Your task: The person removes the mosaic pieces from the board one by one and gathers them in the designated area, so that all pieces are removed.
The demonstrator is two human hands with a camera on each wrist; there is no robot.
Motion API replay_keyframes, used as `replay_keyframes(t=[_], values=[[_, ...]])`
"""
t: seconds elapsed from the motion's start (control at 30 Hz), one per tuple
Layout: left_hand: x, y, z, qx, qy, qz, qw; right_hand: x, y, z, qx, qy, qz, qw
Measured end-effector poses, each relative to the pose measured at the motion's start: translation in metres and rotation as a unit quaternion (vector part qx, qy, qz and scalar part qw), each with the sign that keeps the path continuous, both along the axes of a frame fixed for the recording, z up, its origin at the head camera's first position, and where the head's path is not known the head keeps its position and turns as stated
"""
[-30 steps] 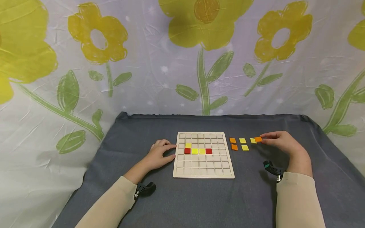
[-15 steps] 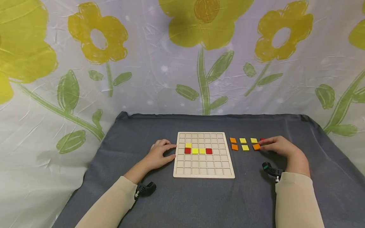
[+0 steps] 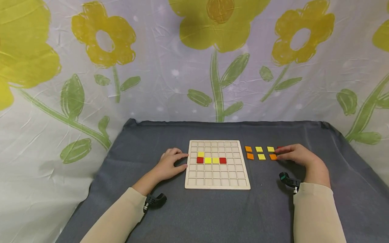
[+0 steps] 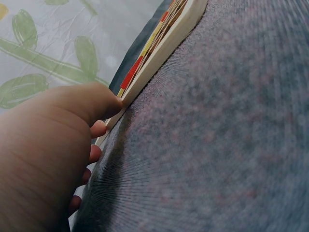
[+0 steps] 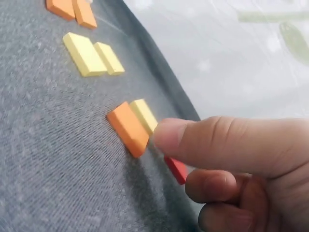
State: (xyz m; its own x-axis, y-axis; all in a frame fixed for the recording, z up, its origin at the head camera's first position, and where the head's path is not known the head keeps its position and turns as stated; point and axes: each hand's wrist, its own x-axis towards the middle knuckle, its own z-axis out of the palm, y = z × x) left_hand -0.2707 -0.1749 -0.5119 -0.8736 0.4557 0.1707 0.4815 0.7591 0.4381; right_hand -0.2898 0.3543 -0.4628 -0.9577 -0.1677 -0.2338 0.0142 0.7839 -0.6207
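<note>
In the head view my left hand (image 3: 170, 164) rests at the left edge of a pale wooden grid board (image 3: 217, 186). Its thumb and a finger touch that edge. Red and yellow square tiles sit in a row on the board, with one yellow tile (image 3: 201, 154) above the row's left end. On the right, my right hand (image 3: 299, 157) is beside an orange tile (image 3: 273, 157) lying flat on the cloth; in the right wrist view the thumb is at the tile's edge. A red tile (image 5: 175, 169) is partly hidden behind the fingers, and the index finger is hidden there.
Several loose tiles lie in two rows right of the board, among them a yellow tile (image 3: 270, 149) and an orange tile (image 3: 248, 149). Dark grey cloth (image 3: 212, 216) covers the table. A flower-printed curtain (image 3: 161, 67) hangs behind it. Each wrist wears a black camera.
My right hand has brought the orange tile from above the back row down to the front row, where it now lies flat. The red tile has come into view. My left hand has stayed put.
</note>
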Motion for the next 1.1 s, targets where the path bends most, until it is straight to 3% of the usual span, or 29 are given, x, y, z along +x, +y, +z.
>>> replay_keyframes(t=[0.23,0.73,0.9,1.1], values=[[0.001,0.001,0.002,0.002,0.009,-0.002,1.0,0.006,-0.009,0.021,-0.032,-0.004,-0.003,0.9995],[0.0,0.0,0.0,-0.001,0.0,0.001,1.0,0.014,-0.04,0.062,-0.085,0.078,0.022,0.9931],[-0.002,0.0,-0.003,0.002,0.006,-0.001,1.0,0.017,-0.058,0.075,-0.107,0.133,0.035,0.9847],[-0.002,0.0,-0.004,0.004,0.009,-0.001,0.9999,0.016,-0.085,0.082,-0.145,0.203,0.03,0.9678]])
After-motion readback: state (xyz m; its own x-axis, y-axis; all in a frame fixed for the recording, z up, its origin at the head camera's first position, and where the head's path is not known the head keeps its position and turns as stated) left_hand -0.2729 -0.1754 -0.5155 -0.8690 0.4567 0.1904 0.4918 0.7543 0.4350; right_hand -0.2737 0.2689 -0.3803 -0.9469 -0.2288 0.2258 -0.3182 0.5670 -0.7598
